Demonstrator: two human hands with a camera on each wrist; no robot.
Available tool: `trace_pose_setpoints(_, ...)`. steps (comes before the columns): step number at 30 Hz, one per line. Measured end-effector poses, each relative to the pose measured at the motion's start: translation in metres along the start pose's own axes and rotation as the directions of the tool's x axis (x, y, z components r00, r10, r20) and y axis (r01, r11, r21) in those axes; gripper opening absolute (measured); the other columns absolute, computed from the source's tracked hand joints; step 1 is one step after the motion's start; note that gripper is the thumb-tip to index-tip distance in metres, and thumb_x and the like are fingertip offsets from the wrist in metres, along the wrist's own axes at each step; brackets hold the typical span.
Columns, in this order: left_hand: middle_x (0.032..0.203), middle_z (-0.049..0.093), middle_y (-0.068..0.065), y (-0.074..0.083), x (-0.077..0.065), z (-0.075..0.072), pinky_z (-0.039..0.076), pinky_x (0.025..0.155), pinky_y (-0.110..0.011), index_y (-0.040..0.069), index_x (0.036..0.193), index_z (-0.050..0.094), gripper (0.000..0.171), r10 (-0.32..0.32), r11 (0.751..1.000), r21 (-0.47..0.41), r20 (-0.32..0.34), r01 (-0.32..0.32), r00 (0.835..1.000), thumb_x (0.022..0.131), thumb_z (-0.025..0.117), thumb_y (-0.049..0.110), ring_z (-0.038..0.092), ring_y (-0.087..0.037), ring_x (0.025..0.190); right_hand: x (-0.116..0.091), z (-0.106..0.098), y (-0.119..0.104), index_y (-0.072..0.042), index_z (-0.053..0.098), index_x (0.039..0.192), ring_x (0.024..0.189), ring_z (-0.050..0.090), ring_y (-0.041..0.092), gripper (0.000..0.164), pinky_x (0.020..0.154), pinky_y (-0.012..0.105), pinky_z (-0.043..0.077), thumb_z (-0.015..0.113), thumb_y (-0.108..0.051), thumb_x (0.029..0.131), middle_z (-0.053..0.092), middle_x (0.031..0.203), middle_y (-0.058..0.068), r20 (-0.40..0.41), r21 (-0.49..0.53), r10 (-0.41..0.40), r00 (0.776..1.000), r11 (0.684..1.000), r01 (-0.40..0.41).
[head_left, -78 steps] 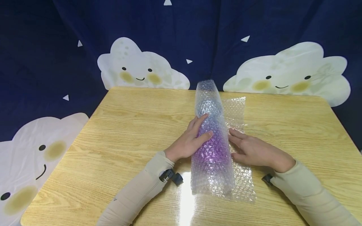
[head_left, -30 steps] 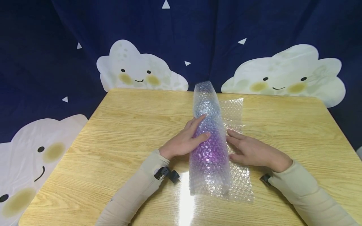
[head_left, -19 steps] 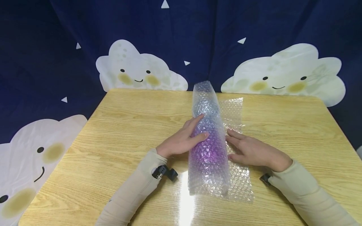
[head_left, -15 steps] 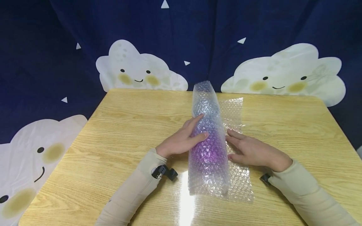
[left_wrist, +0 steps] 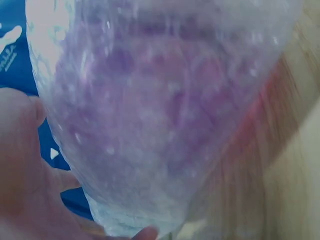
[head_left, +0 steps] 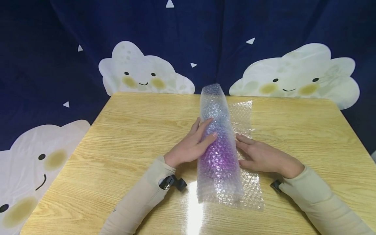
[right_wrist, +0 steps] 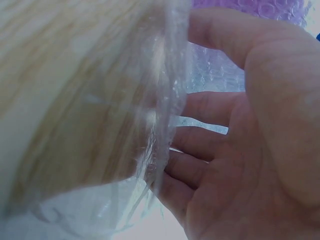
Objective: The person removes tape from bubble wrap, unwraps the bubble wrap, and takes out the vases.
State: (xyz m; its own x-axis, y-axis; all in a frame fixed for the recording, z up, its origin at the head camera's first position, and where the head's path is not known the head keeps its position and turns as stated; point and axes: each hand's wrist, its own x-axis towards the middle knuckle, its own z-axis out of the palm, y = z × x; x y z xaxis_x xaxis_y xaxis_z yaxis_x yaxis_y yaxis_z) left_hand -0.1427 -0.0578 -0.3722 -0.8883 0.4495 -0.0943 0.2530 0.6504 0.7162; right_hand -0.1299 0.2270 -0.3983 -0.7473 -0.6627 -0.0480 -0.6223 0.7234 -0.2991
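A long roll of bubble wrap (head_left: 218, 186) lies lengthwise on the table, around something purple at the near part and blue farther off; the wrap blurs its kind. From under the roll's right side, a flat bubble wrap flap (head_left: 241, 114) spreads out. My left hand (head_left: 189, 147) rests along the roll's left side, thumb and fingers extended over its top. On the right, my right hand (head_left: 261, 156) touches the roll's side with nearly straight fingers. In the right wrist view its fingertips go behind a clear wrap edge (right_wrist: 172, 90) and are partly hidden.
The wooden table (head_left: 141, 130) reaches back to a dark blue curtain (head_left: 164, 29) with smiling clouds printed on it. Black wrist straps with small devices (head_left: 173, 182) sit at both sleeves.
The roll shifted slightly left under my left hand, then slightly back to the right. My left fingers have spread a little more. The right hand has stayed nearly in place.
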Motion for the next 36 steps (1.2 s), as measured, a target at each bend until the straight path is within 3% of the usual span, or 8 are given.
trace_pose_setpoints(4,0.177,-0.009,-0.009,0.01,-0.005,0.001,0.023,0.124,-0.071,0.04,0.166,0.016,0.073,0.043,0.999,-0.003,-0.038,-0.043,0.998,0.102,0.029,0.072,0.008,-0.038,0.163,0.001,0.001,0.001,0.006,0.043,0.153,0.146,0.045,0.048,0.073,0.118,0.055,0.043,0.067,-0.034,0.097,0.035,0.163,0.031,-0.003,0.006,0.009,1.0,1.0,-0.009)
trace_pose_setpoints(8,0.178,-0.001,-0.009,0.022,-0.01,0.003,0.015,0.128,-0.068,0.031,0.166,0.022,0.071,0.138,0.99,0.02,-0.059,-0.137,0.989,0.105,0.033,0.065,0.0,-0.036,0.164,0.0,0.001,0.001,0.005,0.041,0.155,0.144,0.048,0.049,0.074,0.117,0.056,0.044,0.066,-0.035,0.097,0.035,0.163,0.031,-0.009,0.007,0.009,1.0,1.0,-0.009)
trace_pose_setpoints(12,0.177,0.011,-0.008,0.032,-0.015,0.007,0.008,0.13,-0.067,0.03,0.163,0.03,0.064,0.21,0.977,0.055,-0.049,-0.208,0.976,0.106,0.037,0.058,-0.005,-0.035,0.164,0.0,0.0,0.0,0.005,0.041,0.155,0.143,0.049,0.049,0.074,0.117,0.056,0.045,0.066,-0.033,0.096,0.035,0.163,0.031,-0.01,0.011,0.012,1.0,1.0,-0.012)
trace_pose_setpoints(17,0.176,0.016,-0.008,0.038,-0.019,0.012,0.01,0.13,-0.067,0.032,0.162,0.034,0.06,0.27,0.96,0.081,-0.011,-0.268,0.963,0.107,0.041,0.055,-0.003,-0.033,0.165,0.0,0.0,0.0,0.007,0.044,0.152,0.143,0.049,0.049,0.072,0.117,0.056,0.045,0.066,-0.032,0.096,0.036,0.162,0.031,-0.006,0.009,0.016,1.0,1.0,-0.016)
trace_pose_setpoints(25,0.177,0.006,-0.003,0.034,-0.019,0.017,0.006,0.132,-0.065,0.039,0.163,0.029,0.062,0.27,0.944,0.182,0.057,-0.276,0.961,0.105,0.038,0.062,-0.009,-0.031,0.164,0.001,0.0,-0.001,0.003,0.04,0.156,0.141,0.052,0.048,0.074,0.116,0.055,0.046,0.067,-0.032,0.097,0.034,0.164,0.029,-0.019,0.014,-0.009,1.0,1.0,0.009)
trace_pose_setpoints(36,0.177,0.007,-0.005,0.032,-0.02,0.011,0.007,0.135,-0.055,0.027,0.16,0.04,0.067,0.256,0.926,0.26,0.106,-0.276,0.961,0.103,0.045,0.062,-0.007,-0.033,0.164,0.001,0.0,-0.001,0.008,0.046,0.151,0.142,0.05,0.049,0.07,0.116,0.056,0.045,0.066,-0.031,0.096,0.037,0.162,0.031,0.001,-0.007,0.007,1.0,1.0,-0.007)
